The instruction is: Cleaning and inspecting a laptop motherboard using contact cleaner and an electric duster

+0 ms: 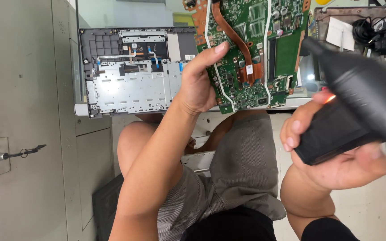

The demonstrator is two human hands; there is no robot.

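- Left hand (197,82) grips the green laptop circuit board with its copper heat pipe (251,49), thumb pressed on its face — held above the table edge.
- Right hand (336,151) is wrapped around a black handheld blower (358,102), nozzle toward the board.
- Opened grey laptop base (130,76) lies just beside.

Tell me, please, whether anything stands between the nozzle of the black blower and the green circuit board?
Nothing visible does. The right hand grips the black blower, whose nozzle points at the green circuit board across an open gap. The left hand holds the board by its far edge, clear of that gap.
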